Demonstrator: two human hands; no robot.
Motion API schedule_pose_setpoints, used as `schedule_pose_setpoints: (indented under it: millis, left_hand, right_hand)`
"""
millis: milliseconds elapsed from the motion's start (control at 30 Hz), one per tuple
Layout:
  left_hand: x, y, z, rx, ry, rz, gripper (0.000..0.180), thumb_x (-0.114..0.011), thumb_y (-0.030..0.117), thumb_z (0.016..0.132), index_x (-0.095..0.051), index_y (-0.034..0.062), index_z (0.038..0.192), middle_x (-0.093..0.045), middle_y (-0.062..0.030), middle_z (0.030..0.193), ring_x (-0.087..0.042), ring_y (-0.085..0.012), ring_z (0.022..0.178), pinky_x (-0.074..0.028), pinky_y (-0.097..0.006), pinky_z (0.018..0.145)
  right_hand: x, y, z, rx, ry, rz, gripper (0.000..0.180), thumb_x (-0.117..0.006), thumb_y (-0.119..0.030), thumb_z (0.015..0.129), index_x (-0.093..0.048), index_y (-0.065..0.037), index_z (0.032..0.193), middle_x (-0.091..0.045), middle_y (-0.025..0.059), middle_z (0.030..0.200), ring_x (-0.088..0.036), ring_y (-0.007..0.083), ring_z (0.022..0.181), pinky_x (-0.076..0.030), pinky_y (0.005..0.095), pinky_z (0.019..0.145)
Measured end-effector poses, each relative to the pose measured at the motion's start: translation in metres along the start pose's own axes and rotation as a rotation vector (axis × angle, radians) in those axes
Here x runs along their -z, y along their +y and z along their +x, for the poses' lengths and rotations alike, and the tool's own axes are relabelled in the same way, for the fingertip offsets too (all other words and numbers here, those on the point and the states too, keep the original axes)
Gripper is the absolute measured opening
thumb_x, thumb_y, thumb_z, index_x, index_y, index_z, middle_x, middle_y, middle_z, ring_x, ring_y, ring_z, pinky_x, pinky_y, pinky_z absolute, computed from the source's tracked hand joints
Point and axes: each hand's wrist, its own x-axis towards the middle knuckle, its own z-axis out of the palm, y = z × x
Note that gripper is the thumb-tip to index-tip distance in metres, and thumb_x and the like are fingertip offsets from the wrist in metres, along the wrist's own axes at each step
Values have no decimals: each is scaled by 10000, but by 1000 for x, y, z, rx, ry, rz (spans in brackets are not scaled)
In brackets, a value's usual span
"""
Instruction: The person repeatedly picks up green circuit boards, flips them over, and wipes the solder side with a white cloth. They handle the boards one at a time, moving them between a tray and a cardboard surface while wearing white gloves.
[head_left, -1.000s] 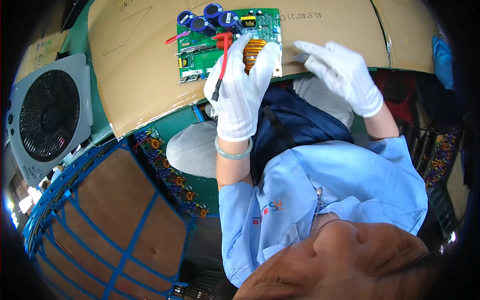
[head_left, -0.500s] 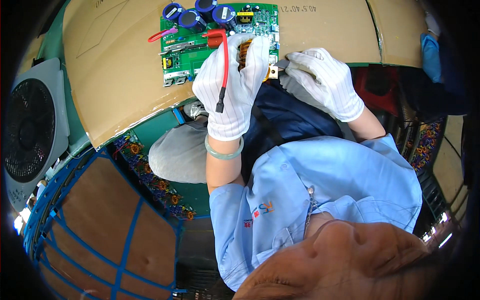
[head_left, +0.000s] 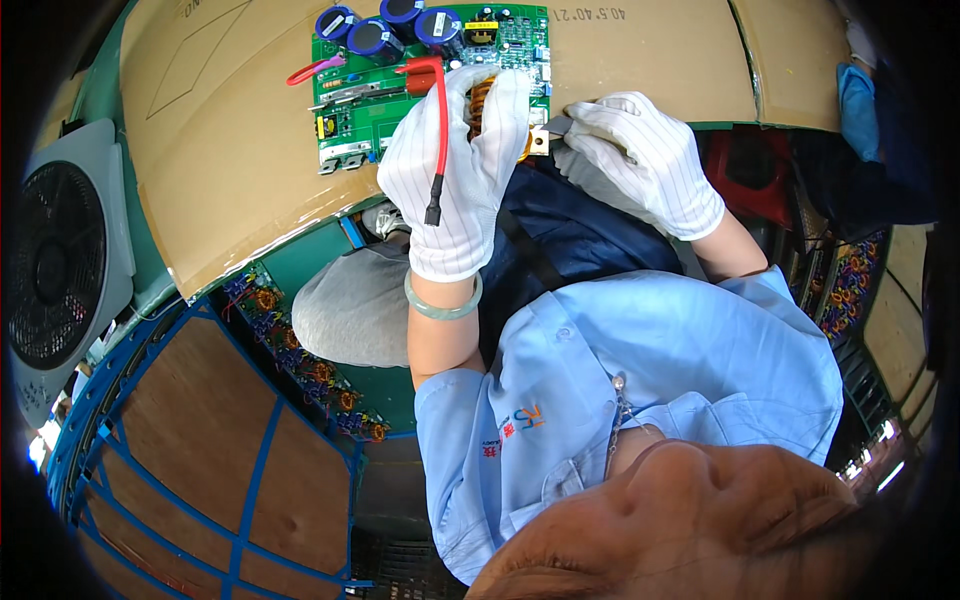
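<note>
A green circuit board point(head_left: 385, 125) lies at the near edge of the cardboard-covered table, carrying blue capacitors point(head_left: 376, 40) along its far left. My left hand point(head_left: 445, 175), in a white striped glove, is closed around a copper-wound coil point(head_left: 481, 105) on the board. Across the back of that glove hangs a red wire point(head_left: 443, 120) with a black connector end. My right hand point(head_left: 650, 160), gloved likewise, is closed on a flat grey blade-like tool point(head_left: 558, 126). Its tip is by a pale metal tab point(head_left: 540, 143) at the board's near right corner; contact cannot be made out.
Cardboard point(head_left: 660, 70) covers the table. A fan point(head_left: 65, 260) stands at the left. Below the table edge are several boards with coils point(head_left: 290, 340), beside a blue-taped brown panel point(head_left: 200, 430). Another person's blue sleeve point(head_left: 860, 115) shows at the far right.
The whole view has shifted slightly, so everything sits a little further left. Both hands keep the same hold, with no clear movement against the board.
</note>
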Motion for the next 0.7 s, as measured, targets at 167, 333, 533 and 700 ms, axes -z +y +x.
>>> schedule_pose_setpoints:
  millis: [167, 333, 533, 700]
  left_hand:
    - [-1, 1, 1, -23, 22, -11, 193, -772, 255, 831, -702, 109, 936, -691, -58, 776, -668, -238, 653, -521, -314, 591]
    - [-2, 1, 0, -3, 30, -3, 193, -777, 258, 825, -704, 111, 926, -688, -51, 769, -666, -235, 647, -518, -311, 583]
    - [-5, -2, 0, -16, 55, -32, 198, -779, 262, 824, -702, 110, 926, -680, -48, 752, -661, -235, 635, -515, -312, 580]
    - [-6, -5, -2, -39, 69, -18, 199, -777, 268, 826, -699, 106, 912, -678, -58, 752, -659, -247, 640, -515, -316, 586]
  right_hand:
    - [-1, 3, -1, 37, -24, -17, 224, -726, -186, 800, -696, -111, 1009, -684, 28, 970, -668, 205, 819, -527, 296, 672]
    - [1, -2, -3, 21, -49, -19, 249, -733, -187, 795, -694, -113, 1029, -673, 18, 937, -669, 192, 785, -527, 290, 656]
    - [-1, 3, -3, 51, 7, -35, 266, -740, -186, 792, -695, -102, 1040, -684, 21, 969, -669, 190, 812, -531, 289, 640]
    - [-2, 0, -4, 27, 16, -53, 261, -743, -196, 799, -695, -97, 1037, -682, 25, 955, -665, 190, 812, -528, 286, 627]
